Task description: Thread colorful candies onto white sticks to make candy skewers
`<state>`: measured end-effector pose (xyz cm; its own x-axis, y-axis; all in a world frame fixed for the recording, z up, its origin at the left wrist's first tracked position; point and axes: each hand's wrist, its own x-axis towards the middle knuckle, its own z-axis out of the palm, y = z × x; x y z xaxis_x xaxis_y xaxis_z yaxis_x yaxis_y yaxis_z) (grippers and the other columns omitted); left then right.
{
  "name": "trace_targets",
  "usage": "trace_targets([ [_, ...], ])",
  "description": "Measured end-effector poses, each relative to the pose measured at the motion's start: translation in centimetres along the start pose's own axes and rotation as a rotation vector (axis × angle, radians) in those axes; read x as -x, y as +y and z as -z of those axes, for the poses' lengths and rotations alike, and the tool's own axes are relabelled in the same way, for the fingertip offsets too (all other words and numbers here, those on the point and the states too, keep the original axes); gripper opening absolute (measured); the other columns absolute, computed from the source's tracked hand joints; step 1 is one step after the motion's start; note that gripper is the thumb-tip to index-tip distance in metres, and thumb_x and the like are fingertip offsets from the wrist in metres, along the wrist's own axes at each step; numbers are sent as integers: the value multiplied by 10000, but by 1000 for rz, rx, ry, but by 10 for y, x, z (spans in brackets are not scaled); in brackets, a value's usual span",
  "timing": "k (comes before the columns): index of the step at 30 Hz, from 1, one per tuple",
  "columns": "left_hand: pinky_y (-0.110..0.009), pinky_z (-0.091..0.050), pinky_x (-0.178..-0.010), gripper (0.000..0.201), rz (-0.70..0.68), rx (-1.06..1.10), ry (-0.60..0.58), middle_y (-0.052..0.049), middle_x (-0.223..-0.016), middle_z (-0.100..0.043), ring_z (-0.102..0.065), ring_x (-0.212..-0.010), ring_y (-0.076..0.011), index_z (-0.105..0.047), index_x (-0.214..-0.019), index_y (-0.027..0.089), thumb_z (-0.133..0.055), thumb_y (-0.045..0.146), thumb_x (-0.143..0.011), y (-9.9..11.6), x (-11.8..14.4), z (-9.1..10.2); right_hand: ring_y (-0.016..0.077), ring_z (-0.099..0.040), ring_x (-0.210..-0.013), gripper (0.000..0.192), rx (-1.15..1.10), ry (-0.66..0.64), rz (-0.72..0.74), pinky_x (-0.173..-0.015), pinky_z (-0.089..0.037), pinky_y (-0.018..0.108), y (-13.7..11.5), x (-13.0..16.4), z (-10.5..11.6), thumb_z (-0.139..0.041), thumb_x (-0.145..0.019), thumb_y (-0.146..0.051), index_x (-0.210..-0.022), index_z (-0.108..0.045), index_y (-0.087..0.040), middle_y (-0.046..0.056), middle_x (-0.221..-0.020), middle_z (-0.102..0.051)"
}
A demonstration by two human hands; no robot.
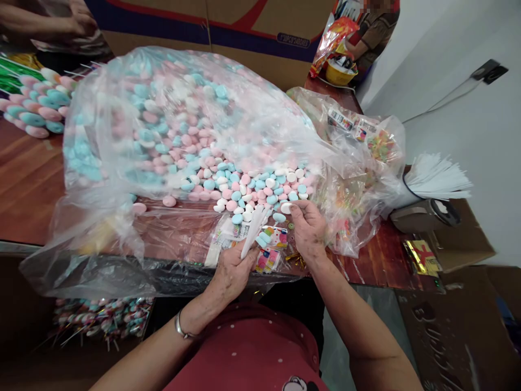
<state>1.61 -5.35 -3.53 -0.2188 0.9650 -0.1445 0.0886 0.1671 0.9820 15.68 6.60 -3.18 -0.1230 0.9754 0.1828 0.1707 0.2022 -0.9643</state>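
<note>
Left hand: the left hand is closed around one narrow clear sleeve, gripped at its lower end at the near table edge; a bracelet circles the wrist.
Right hand: the right hand pinches one white candy between thumb and fingertips, just beside the sleeve's open top.
Candies: too many to count, pink, blue and white discs spilling from one large clear bag lying across the wooden table.
Other bags: one smaller clear bag of printed packets to the right.
Sticks: one bundle of white sticks fanned out at the right end of the table.
Finished rows: several filled candy sticks stacked at far left.
Cartons: one large carton behind the table.
Other people: two, one forearm at top left, one seated person at top right.
</note>
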Motion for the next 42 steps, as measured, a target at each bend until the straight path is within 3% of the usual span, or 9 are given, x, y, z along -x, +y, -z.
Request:
trace_targets([
  [5, -238, -283, -492, 289, 29, 10, 12, 39, -516, -399, -355, -519, -121, -485, -588, 194, -503, 358, -825, -1, -1, 0, 149, -662, -718, 202, 91, -105, 59, -680, -568, 284, -10, 5, 0, -558, -884, -386, -911, -669, -220, -3, -807, -705],
  [10, -236, -285, -489, 275, 36, -9, 7, 45, -517, -404, -351, -504, -117, -506, -614, 192, -509, 364, -829, -3, -2, 0, 166, -692, -834, 208, 46, -188, 130, -764, -582, 314, -9, 11, 1, -559, -901, -387, -1007, -645, -230, 27, -938, -727],
  [15, -233, -281, -479, 270, 42, 8, 26, 47, -520, -404, -350, -493, -111, -480, -608, 196, -502, 357, -823, -3, -1, -2, 194, -678, -998, 145, 94, -73, 292, -877, -563, 362, 0, 18, -1, -571, -905, -322, -1013, -602, -230, 67, -1033, -714],
  [20, -232, -275, -469, 270, 34, 29, 35, 53, -517, -386, -333, -484, -107, -476, -619, 197, -506, 368, -826, -3, 2, -4, 192, -672, -1006, 141, 202, 23, 385, -837, -576, 342, 3, 26, -6, -568, -908, -283, -1033, -586, -220, 91, -1048, -698],
  [28, -234, -289, -480, 283, 7, -3, 44, 48, -516, -399, -353, -496, -108, -475, -598, 197, -502, 362, -827, -1, 2, -3, 188, -681, -1022, 152, 306, -15, 583, -903, -566, 364, -4, 24, -4, -549, -913, -187, -1032, -634, -229, 81, -1046, -722],
  [35, -228, -276, -458, 286, -14, 25, 57, 51, -524, -399, -341, -486, -101, -475, -613, 192, -488, 354, -847, -5, 3, -5, 159, -703, -959, 159, 200, -52, 552, -834, -583, 284, -3, 26, -5, -580, -897, -170, -1006, -677, -233, 54, -1014, -737],
  [42, -234, -301, -492, 280, -61, -9, 83, 44, -546, -423, -365, -517, -105, -496, -622, 184, -495, 331, -860, -10, 3, -4, 146, -710, -911, 224, 256, -63, 580, -813, -577, 253, -3, 36, -10, -562, -891, -147, -1058, -678, -241, 38, -987, -747],
])
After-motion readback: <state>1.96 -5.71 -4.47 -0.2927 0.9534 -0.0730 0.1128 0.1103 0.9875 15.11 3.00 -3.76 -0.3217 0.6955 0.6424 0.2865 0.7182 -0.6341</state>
